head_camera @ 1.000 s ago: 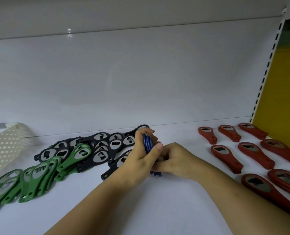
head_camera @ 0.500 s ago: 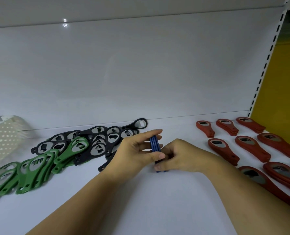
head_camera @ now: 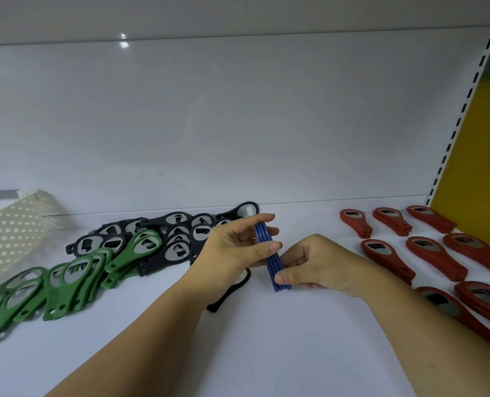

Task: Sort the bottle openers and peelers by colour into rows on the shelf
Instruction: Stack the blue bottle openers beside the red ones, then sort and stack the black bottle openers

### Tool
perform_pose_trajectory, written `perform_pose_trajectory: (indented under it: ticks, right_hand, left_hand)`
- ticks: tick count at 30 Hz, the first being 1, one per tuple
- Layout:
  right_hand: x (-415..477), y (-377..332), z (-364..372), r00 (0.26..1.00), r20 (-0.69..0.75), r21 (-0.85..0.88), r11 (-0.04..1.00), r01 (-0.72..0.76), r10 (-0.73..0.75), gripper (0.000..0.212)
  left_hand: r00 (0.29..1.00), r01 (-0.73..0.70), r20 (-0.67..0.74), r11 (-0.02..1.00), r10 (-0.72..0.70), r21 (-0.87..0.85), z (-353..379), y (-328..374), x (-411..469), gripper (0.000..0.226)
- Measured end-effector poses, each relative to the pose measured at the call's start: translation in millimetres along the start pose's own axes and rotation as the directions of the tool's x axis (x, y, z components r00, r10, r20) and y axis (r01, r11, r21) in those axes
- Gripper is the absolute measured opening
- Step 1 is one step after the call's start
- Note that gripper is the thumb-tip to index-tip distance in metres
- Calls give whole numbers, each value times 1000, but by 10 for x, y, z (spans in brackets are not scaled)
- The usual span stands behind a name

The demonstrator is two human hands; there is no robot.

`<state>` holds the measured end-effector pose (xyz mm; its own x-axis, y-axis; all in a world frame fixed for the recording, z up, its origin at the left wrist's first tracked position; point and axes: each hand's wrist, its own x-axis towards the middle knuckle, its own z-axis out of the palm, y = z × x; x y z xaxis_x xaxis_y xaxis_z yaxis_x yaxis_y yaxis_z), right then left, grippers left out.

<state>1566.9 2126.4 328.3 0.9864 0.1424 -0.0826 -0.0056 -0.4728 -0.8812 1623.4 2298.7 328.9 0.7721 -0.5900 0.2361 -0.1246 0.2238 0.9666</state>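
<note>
A stack of blue bottle openers (head_camera: 270, 255) stands on edge on the white shelf (head_camera: 266, 339), held between both hands. My left hand (head_camera: 232, 247) grips its far end with thumb and fingers. My right hand (head_camera: 318, 262) pinches its near end. Left of them lies a loose heap of black openers (head_camera: 158, 239), and one black opener (head_camera: 232, 293) pokes out under my left wrist. Green openers (head_camera: 66, 279) lie overlapping at the far left. Red openers (head_camera: 435, 253) lie in small stacks arranged in rows on the right.
A white perforated basket (head_camera: 12, 233) sits at the far left against the white back panel (head_camera: 238, 124). A slotted shelf upright (head_camera: 461, 116) and a yellow wall (head_camera: 487, 156) bound the right side.
Both hands have stayed on the blue stack, squaring it up on edge on the shelf. My left fingers have loosened from a tight wrap to a thumb-and-finger grip.
</note>
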Motion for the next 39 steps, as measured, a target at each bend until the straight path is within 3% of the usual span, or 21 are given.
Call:
perform_pose_trajectory:
  ticks: [11,16,19,23,29,34,39]
  right_hand:
    - [18,-156,86,982,-184,-18,999,-52,48,28]
    - [3,-255,20,958,-259,-101,984,-149,119,24]
    - [69,-214,-58,904,-369,-155,945,-287,214,30]
    - [245,-32,-317,759,-556,-202,832,-517,337,30]
    - [452,25,-656,690,-603,-362,634,-684,400,24]
    - [657,38,-785,664,-593,-430,518,-739,456,22]
    - [764,19,-847,665,-562,-470,472,-746,492,23]
  left_hand:
    - [998,-51,-42,984,44,-168,-77,-11,20,35]
    - [999,38,-12,974,-42,-224,-65,4,49,54]
    - [991,122,-48,992,-123,-32,-90,13,49,69]
    - [960,120,-278,954,-40,275,-117,26,58,48]
    - [963,112,-257,741,84,662,-185,-89,140,38]
    - [959,104,-253,670,129,735,-223,-172,194,40]
    - [932,163,-343,710,118,686,-282,-117,203,32]
